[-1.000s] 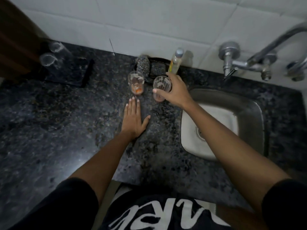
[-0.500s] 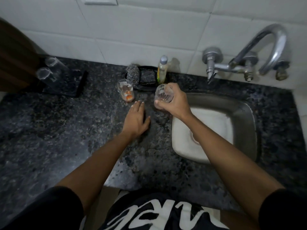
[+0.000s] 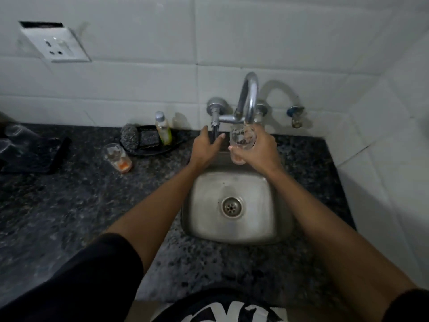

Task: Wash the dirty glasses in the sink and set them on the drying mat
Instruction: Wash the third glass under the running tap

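My right hand (image 3: 257, 151) grips a clear glass (image 3: 242, 140) and holds it up under the curved tap spout (image 3: 250, 96), above the back of the steel sink (image 3: 234, 228). My left hand (image 3: 205, 146) is at the tap's black lever (image 3: 214, 131), with fingers and thumb curled round it. A second glass (image 3: 117, 158) with orange residue at its bottom stands on the counter to the left. The dark drying mat (image 3: 34, 154) lies at the far left with clear glasses (image 3: 14, 135) on it, only partly in view.
A black tray (image 3: 151, 142) holds a steel scrubber, a sponge and a dish-soap bottle (image 3: 163, 129) by the wall. The dark granite counter (image 3: 69, 205) surrounds the sink. A wall socket (image 3: 55, 46) sits upper left, a second valve (image 3: 294, 113) right of the tap.
My right hand lifted the glass off the counter and carried it right, under the spout. My left hand left the counter and took hold of the tap lever. The view swung right.
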